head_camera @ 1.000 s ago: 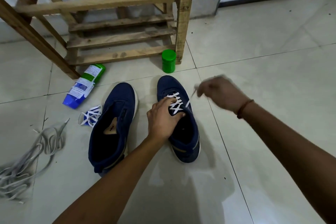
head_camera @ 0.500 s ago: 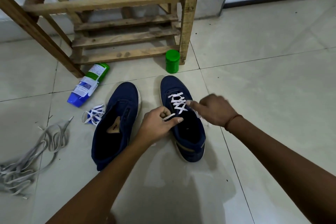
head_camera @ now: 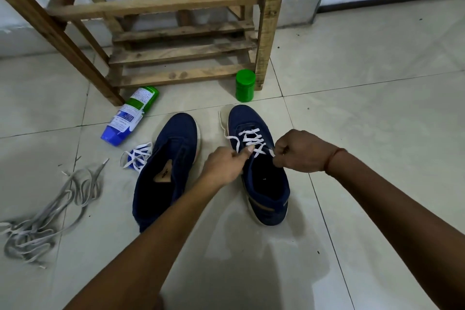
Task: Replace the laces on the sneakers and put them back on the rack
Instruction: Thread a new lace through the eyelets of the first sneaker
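Two navy sneakers stand side by side on the tiled floor, toes toward the wooden rack [head_camera: 161, 5]. The right sneaker [head_camera: 266, 184] carries a white lace [head_camera: 253, 139] crossed through its front eyelets. My left hand [head_camera: 226, 165] pinches the lace's left strand beside the tongue; that strand's loose end trails past the toe. My right hand [head_camera: 299, 151] pinches the right end at the shoe's right eyelets. The left sneaker [head_camera: 167, 166] has no lace. A second white lace [head_camera: 137, 157] lies bundled on its left.
A heap of grey laces [head_camera: 47, 211] sprawls on the floor at the far left. A green and blue bottle [head_camera: 130, 114] lies on its side near the rack's leg. A small green jar [head_camera: 245, 85] stands by the rack's right post.
My right hand came back from the right to the shoe's right eyelets. My left hand lifted off the tongue and took the left strand, drawing it out to the left.
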